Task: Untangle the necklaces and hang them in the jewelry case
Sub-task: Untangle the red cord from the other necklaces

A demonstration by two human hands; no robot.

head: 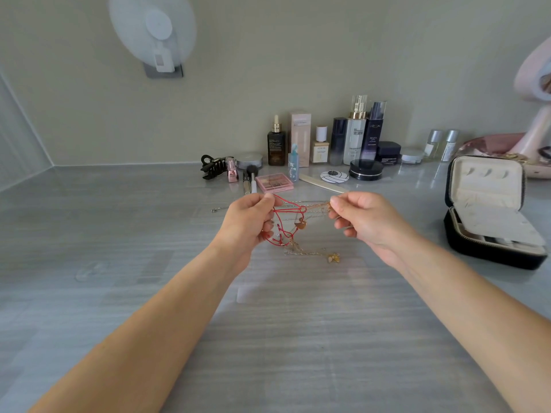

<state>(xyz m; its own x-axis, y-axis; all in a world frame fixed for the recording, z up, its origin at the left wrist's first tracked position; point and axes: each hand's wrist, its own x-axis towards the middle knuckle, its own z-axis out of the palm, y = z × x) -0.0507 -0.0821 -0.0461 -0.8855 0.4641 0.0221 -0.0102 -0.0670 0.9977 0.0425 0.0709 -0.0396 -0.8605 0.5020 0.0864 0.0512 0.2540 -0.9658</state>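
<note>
A tangle of necklaces hangs between my two hands above the grey tabletop. My left hand [249,223] pinches a red cord necklace [283,220] that loops down below it. My right hand [362,220] pinches thin gold and silver chains [316,207] stretched across to the red cord. A rose-gold pendant [300,225] dangles in the middle of the tangle. A loose chain end with a gold charm [333,257] lies on the table below. The black jewelry case [489,234] stands open at the right, with a cream lining and hooks in its upright lid.
Cosmetic bottles and jars [354,138] line the back wall, with a black hair clip [213,166], brushes and a pink palette [274,182] in front. A thin silver chain [219,208] lies left of my hands. A pink stand [533,126] sits at far right.
</note>
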